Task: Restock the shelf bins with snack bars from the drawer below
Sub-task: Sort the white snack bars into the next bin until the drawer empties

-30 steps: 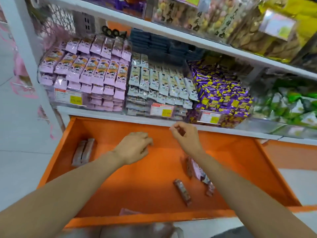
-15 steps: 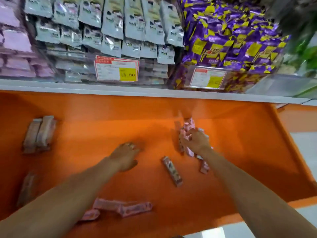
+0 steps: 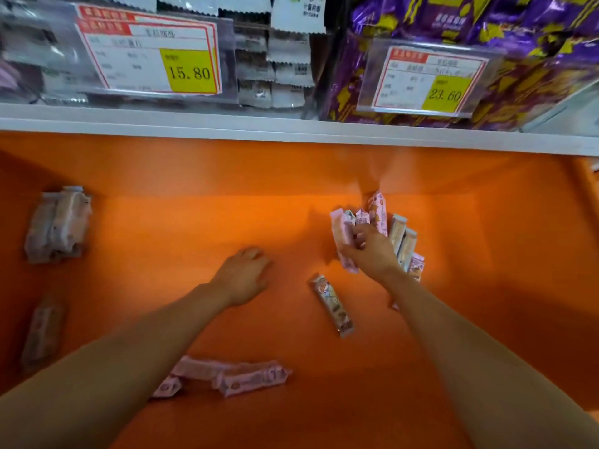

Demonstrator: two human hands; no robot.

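Looking down through the head camera into the orange drawer (image 3: 291,176), which fills most of the view. Right hand (image 3: 369,251) sits toward the drawer's back wall, right of its middle, with the fingers curled round a fanned bunch of snack bars (image 3: 377,210) in pink and cream wrappers, their ends sticking up past the knuckles and out to the right. Left hand (image 3: 244,275) is over the drawer's middle, palm down, fingers loosely bent and holding nothing; cannot tell whether it touches the drawer floor. A lone bar (image 3: 332,306) lies flat on the drawer floor between the two forearms, angled, just clear of the right wrist. Near the drawer's front edge lie a few pink bars (image 3: 227,377), partly under the left forearm. At the drawer's left side is a small stack of bars (image 3: 60,225) toward the back, with a single blurred bar (image 3: 43,332) nearer the front. Above the drawer's back wall runs a white shelf edge (image 3: 291,131). On it stand clear bins: one over the drawer's left and middle holds grey-white packs (image 3: 285,69) and carries a price tag (image 3: 149,53) reading 15.80; one over the drawer's right holds purple-and-yellow packs (image 3: 534,34), with its tag (image 3: 428,81) reading 23.60.
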